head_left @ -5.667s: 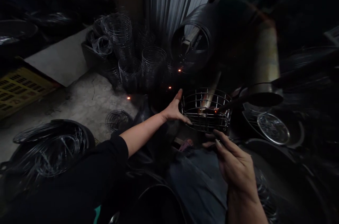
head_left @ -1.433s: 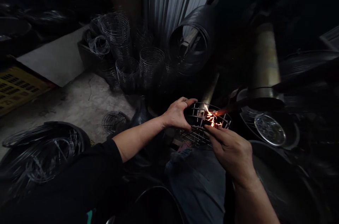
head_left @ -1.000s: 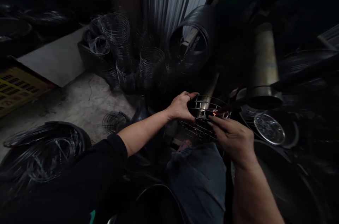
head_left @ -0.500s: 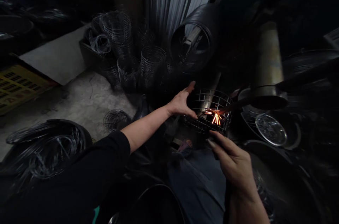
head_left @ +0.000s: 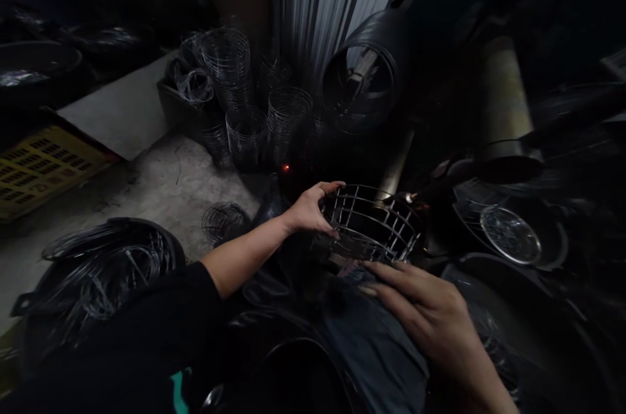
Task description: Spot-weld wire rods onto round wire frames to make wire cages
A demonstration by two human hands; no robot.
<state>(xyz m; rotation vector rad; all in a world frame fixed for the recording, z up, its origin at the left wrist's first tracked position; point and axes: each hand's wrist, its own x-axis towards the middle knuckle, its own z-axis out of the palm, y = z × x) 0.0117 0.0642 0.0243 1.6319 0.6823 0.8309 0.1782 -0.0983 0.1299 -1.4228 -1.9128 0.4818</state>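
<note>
A round wire basket (head_left: 366, 221) with a grid of bare metal rods lies tilted in front of me. My left hand (head_left: 310, 208) grips its left side, with the thumb below and the fingers along the upper rim. Just under the basket's lower edge is my right hand (head_left: 423, 306), palm down with long, outstretched fingers; whether the fingertips touch the wire is hard to see. At the basket's right side, a small bright glow marks the tip of a welding electrode arm (head_left: 430, 189). A pale metal tube (head_left: 395, 169) extends behind the basket, and its near end shows through the mesh.
Stacks of wire rings (head_left: 288, 117) stand behind on the left, near a coil of wire (head_left: 359, 81). A tub of wire pieces (head_left: 107, 270) is at lower left, beside a yellow crate (head_left: 49, 163). A thick vertical cylinder (head_left: 508, 101) and a dark basin (head_left: 518, 316) occupy the right.
The spray of sparks at the basket has died to a small glow, with one stray spark flying left. The basket and my left hand have shifted left and down; my right fingers have stretched out.
</note>
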